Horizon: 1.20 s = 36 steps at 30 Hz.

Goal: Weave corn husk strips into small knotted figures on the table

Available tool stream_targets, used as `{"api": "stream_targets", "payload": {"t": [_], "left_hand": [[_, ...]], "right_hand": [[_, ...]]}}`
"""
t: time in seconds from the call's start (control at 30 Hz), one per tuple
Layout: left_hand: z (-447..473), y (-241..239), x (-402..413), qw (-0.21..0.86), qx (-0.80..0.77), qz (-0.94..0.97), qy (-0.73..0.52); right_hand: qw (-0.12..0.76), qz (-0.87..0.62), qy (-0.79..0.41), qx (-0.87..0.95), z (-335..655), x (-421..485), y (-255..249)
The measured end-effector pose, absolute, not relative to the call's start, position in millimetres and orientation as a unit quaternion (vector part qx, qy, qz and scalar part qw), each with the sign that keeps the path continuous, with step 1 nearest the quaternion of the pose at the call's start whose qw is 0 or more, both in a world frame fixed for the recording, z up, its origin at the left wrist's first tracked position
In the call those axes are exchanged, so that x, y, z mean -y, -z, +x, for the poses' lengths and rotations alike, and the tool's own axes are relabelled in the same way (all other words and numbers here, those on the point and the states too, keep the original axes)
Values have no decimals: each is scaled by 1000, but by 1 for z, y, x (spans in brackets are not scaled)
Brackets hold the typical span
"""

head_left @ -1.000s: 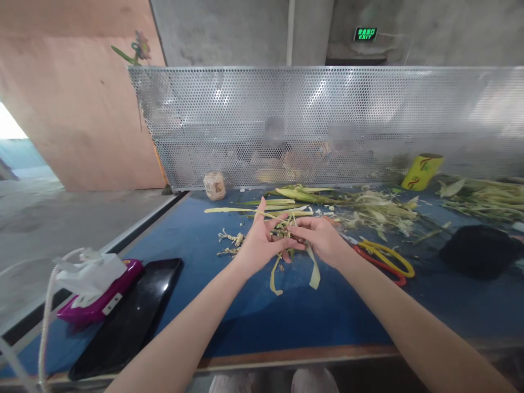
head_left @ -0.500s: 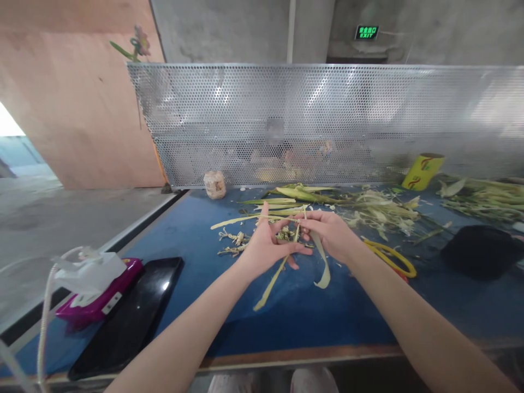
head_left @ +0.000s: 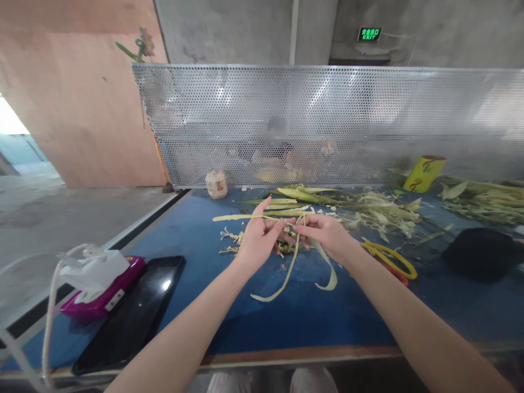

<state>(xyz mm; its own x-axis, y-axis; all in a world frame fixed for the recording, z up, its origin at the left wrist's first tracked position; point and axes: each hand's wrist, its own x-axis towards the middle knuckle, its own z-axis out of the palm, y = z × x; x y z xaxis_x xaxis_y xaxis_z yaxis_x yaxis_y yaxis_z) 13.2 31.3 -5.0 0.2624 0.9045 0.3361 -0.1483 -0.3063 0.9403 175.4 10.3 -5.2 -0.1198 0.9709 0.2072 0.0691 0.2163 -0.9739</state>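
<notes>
Several long pale-green leaf strips meet between my hands above the blue table. My left hand (head_left: 257, 240) has thumb and fingers pinched on the strips, with one strip (head_left: 229, 218) sticking out leftward past it. From the right, my right hand (head_left: 327, 234) pinches the same crossing point with its fingertips. A narrow strip (head_left: 288, 277) hangs down toward me, and a wider one (head_left: 329, 277) curls below the right hand. The crossing itself is partly hidden by fingers. Small knotted straw-coloured pieces (head_left: 231, 236) lie left of my left hand.
Leaf piles (head_left: 372, 210) lie behind and to the right. A yellow can (head_left: 424, 173), a dark cap-like object (head_left: 483, 254) and yellow rings (head_left: 395, 261) are on the right. A black tablet (head_left: 135, 311) and magenta power strip (head_left: 92, 300) lie left. A perforated metal screen (head_left: 245, 109) borders the back.
My left thumb and fingers have closed in from a spread pose to a pinch at the crossing. The narrow hanging strip has swung and now bends more.
</notes>
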Motion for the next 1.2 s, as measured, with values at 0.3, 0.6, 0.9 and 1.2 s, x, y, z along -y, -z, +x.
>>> {"api": "stream_targets", "payload": {"t": [0.3, 0.6, 0.9, 1.2], "left_hand": [[12, -9, -29, 520, -286, 634, -496], [9, -13, -31, 531, -294, 606, -515], [19, 0, -31, 596, -291, 549, -509], [17, -2, -28, 668, -264, 512, -471]], "right_hand": [[510, -428, -471, 579, 174, -10, 5], [505, -445, -438, 596, 174, -7, 1], [535, -455, -396, 591, 165, 3, -14], [541, -419, -407, 605, 165, -2, -5]]}}
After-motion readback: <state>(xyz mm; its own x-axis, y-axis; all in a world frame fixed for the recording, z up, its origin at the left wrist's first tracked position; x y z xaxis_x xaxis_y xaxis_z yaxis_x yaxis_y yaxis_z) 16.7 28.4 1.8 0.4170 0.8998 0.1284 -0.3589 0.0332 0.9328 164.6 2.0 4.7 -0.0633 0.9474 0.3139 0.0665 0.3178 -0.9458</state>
